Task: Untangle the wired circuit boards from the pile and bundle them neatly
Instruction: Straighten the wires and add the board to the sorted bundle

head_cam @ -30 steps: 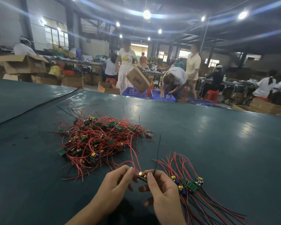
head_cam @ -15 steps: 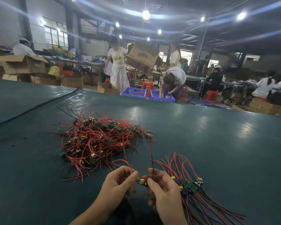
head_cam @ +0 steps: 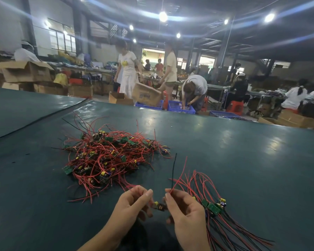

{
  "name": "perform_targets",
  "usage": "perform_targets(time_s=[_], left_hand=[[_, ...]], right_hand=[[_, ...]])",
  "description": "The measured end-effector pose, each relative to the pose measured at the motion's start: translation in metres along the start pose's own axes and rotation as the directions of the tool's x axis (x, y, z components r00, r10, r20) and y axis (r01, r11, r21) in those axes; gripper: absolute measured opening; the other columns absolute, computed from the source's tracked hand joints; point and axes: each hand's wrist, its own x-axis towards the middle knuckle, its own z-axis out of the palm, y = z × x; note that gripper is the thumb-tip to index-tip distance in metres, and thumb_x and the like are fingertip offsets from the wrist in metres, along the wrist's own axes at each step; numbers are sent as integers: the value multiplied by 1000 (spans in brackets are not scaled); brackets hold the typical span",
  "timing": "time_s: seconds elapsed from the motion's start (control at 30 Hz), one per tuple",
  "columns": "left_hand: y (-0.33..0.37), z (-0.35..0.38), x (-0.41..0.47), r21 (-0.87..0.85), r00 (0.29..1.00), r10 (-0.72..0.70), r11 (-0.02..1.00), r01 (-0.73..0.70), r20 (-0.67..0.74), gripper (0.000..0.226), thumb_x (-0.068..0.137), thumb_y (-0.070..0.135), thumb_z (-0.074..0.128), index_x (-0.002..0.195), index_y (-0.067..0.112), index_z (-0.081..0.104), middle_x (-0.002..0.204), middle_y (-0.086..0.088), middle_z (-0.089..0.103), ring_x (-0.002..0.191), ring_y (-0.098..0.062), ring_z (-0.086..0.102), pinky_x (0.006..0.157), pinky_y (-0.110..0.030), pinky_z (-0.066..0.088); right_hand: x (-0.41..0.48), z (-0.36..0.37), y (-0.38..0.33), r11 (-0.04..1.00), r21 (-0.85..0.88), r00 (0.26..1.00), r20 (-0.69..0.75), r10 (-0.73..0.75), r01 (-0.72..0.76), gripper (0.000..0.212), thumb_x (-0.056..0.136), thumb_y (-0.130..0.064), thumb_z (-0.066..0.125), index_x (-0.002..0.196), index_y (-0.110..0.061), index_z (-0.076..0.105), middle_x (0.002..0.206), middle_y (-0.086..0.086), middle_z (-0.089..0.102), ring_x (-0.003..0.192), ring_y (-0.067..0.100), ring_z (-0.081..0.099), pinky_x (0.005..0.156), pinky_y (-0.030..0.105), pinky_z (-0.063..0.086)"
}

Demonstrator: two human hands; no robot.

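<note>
1. The left hand [head_cam: 132,201] has its grip curled, with thumb and forefinger pinching one end of a small board [head_cam: 159,206] (it carries a yellow part) low over the tabletop [head_cam: 243,160].
2. The right hand [head_cam: 185,212] keeps a narrow grip, pinching a pair of wires [head_cam: 172,185], one red and one black, that rise toward 12 o'clock from the fingertips.
3. The tangled pile [head_cam: 107,158] of green boards and red wires lies on the tabletop at 11 o'clock from the hands.
4. A neater bundle [head_cam: 214,207] lies at 4 o'clock, just beside the right hand, with its boards together and its wires fanned outward.
5. Far off at 12 o'clock, a tilted cardboard box [head_cam: 146,95] bears blue print, too blurred to read.
</note>
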Motion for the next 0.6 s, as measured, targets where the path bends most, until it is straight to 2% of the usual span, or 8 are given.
perform_targets(time_s=[0.13,0.23,0.3,0.33,0.43,0.53,0.6], left_hand=[[4,3,-4,9,991,-33,999,32,131,43,77,46,68,76,4,59,65,-11,59,59,-20,58,58,-26,48],[8,4,-7,116,966,-43,993,13,257,51,83,49,61,76,-2,67,64,-6,65,60,-15,61,58,-20,45],[9,4,-8,128,954,-49,992,11,296,47,91,40,57,77,-3,70,66,-7,68,61,-15,62,58,-19,45],[9,5,-8,118,955,-46,993,11,292,43,92,37,57,74,0,71,66,-8,68,63,-17,63,60,-21,46],[9,7,-7,133,968,-32,991,-1,250,34,85,35,62,65,7,67,64,-11,65,62,-23,58,61,-27,44],[10,6,-6,170,974,-12,985,-28,228,32,82,36,62,62,11,66,61,-9,63,60,-22,58,60,-27,46],[11,6,-6,179,974,5,983,-46,225,31,83,36,61,61,14,67,61,-8,64,61,-23,59,63,-29,47]], right_hand=[[-6,2,-1,985,-135,993,76,-93,103,19,82,-5,72,80,-24,75,75,-1,75,70,12,70,67,23,56],[-6,2,0,976,-171,989,75,-126,137,21,81,-5,73,77,-25,75,75,-3,74,69,10,69,66,22,56],[-5,2,1,982,-149,993,41,-111,116,18,82,-5,72,77,-22,74,75,-1,75,68,11,69,65,29,56],[-4,2,1,990,-109,996,15,-87,88,16,82,-4,72,77,-19,74,74,1,75,67,13,69,63,32,55],[0,3,2,999,16,999,-41,33,-33,12,86,-6,68,75,-11,71,73,5,75,58,10,65,53,28,50],[5,5,7,984,93,982,-103,159,-149,15,86,-9,68,72,-8,71,71,6,75,50,9,60,57,32,50],[8,5,8,966,161,963,-145,226,-202,16,85,-9,69,70,-7,72,71,7,75,47,11,59,53,31,49]])
